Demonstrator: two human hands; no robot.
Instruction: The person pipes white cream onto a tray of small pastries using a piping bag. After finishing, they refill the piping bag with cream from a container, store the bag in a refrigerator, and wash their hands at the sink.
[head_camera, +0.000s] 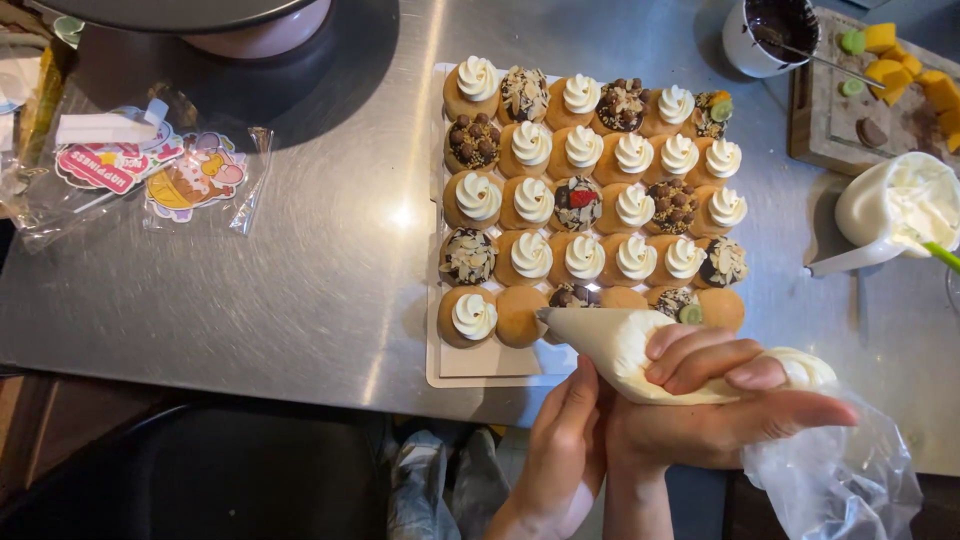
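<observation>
— Two hands low in the near right of the view. Right hand wrapped round a piping bag full of white cream, fingers curled tight over its fat middle, thumb stretched out to the right beneath it.

— And the left hand?

— Tucked just left of the right one, fingers pointing up and touching the underside of the bag; closed grip or mere support, cannot tell.

— Where does the bag point?

— Tip aimed left and slightly far, right over the nearest row of pastries, beside a plain untopped puff. Loose clear plastic tail hanging off to the near right, past the bench edge.

— Resting on what?

— White tray on a steel bench, filled with rows of small round puffs. Most crowned with white cream swirls, some with chocolate balls, almond flakes or dark glaze; a few in the near row bare.

— Anything else around?

— White jug of cream to the right of the tray, a green utensil in it. Farther right, a wooden board with yellow fruit pieces, and a white cup of dark chocolate with a spoon. Far left, a clear packet of colourful stickers.
</observation>
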